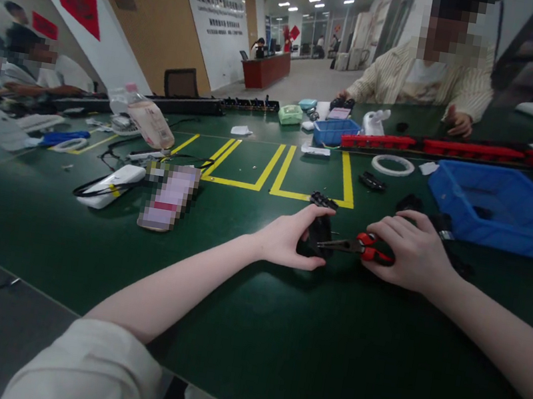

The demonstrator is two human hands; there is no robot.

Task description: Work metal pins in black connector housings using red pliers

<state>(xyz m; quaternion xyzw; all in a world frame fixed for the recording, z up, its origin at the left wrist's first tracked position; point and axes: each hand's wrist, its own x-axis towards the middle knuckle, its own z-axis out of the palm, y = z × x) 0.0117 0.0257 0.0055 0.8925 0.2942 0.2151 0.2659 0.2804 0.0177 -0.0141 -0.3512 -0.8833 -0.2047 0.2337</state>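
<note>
My left hand (pixel 288 235) grips a small black plastic part (pixel 320 235) between thumb and fingers, just above the green table (pixel 212 285). My right hand (pixel 408 249) is closed round the red and black handles of a pair of needle-nose pliers (pixel 363 246). The pliers' jaws point left and reach the black part; whether they pinch anything on it I cannot tell. Just beyond my left fingers lies a cluster of small black pieces (pixel 324 200). More dark parts (pixel 410 203) lie behind my right hand, partly hidden by it.
A blue bin (pixel 507 241) stands at the right, a smaller blue basket (pixel 335 131) farther back. Yellow tape (pixel 312 198) marks the table. At the left are a phone (pixel 170 198), a white power bank (pixel 111 185) and a bottle (pixel 151 122). A co-worker (pixel 421 82) sits opposite.
</note>
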